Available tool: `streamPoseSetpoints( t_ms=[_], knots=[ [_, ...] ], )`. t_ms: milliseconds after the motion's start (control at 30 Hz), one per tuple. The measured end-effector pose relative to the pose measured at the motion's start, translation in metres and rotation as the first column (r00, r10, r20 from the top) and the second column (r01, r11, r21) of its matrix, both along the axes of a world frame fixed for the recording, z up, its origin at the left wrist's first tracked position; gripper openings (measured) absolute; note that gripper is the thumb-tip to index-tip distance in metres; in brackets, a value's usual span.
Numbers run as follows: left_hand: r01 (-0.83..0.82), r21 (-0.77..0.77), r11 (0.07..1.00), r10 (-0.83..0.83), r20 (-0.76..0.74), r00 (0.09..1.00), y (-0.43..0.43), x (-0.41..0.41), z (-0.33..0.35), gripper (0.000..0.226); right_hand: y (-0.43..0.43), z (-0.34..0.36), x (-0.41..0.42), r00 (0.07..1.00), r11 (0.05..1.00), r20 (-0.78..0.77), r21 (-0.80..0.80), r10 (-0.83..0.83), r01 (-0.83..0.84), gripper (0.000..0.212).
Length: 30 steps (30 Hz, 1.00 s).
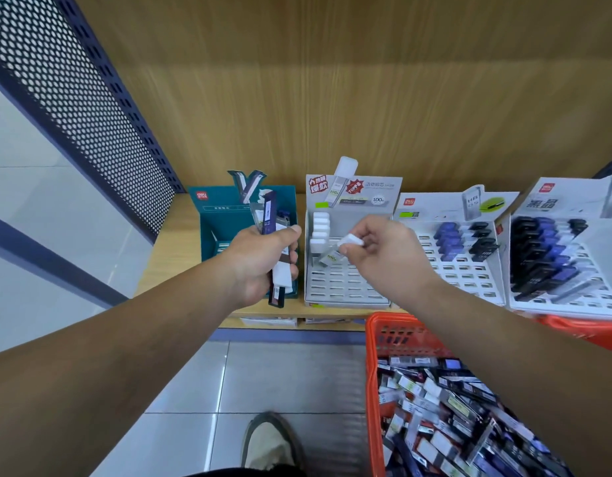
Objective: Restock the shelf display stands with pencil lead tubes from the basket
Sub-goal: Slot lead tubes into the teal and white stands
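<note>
My left hand [259,259] grips a bundle of lead tubes [275,235], dark purple and white ones, in front of the teal display box [208,232]. My right hand [380,253] pinches a white-capped lead tube [335,254] over the white slotted display stand [345,290]. Several white-capped tubes [320,232] stand in that stand's left column. The orange basket [375,366] at lower right is full of mixed lead tubes [445,418].
Two more white stands [469,273] [569,294] to the right hold blue and black tubes. A wooden back panel rises behind the shelf, a perforated metal side panel [74,91] at left. My shoe [268,442] stands on the tiled floor below.
</note>
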<state>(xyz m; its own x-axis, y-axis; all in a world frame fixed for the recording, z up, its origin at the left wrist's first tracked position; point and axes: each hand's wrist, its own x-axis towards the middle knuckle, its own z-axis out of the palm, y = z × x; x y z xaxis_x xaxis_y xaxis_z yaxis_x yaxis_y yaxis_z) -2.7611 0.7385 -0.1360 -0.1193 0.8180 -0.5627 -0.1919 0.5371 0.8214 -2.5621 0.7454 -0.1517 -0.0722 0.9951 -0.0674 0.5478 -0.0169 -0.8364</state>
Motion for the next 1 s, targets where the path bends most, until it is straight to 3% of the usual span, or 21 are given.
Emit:
streamPoseSetpoints(
  t_ms=[400, 700, 867, 1000],
  knots=[
    [0.02, -0.02, 1.0, -0.02, -0.019, 1.0, -0.003, -0.006, -0.007, 0.017, 0.007, -0.022, -0.02, 0.924, 0.959, 0.302, 0.082, 0.235, -0.271, 0.007],
    [0.01, 0.005, 1.0, -0.01, -0.034, 0.999, -0.002, -0.006, -0.011, 0.022, 0.013, -0.022, -0.025, 0.939, 0.962, 0.308, 0.17, 0.156, -0.215, 0.014],
    [0.022, 0.001, 1.0, -0.022, -0.04, 0.999, -0.003, -0.007, -0.012, 0.021, 0.011, -0.024, -0.025, 0.936, 0.955, 0.298, 0.165, 0.188, -0.245, 0.01],
    [0.018, 0.003, 1.0, -0.018, -0.058, 0.998, -0.003, -0.008, -0.011, 0.026, 0.009, -0.02, -0.028, 0.877, 0.925, 0.395, 0.14, 0.275, -0.353, 0.005]
  ],
)
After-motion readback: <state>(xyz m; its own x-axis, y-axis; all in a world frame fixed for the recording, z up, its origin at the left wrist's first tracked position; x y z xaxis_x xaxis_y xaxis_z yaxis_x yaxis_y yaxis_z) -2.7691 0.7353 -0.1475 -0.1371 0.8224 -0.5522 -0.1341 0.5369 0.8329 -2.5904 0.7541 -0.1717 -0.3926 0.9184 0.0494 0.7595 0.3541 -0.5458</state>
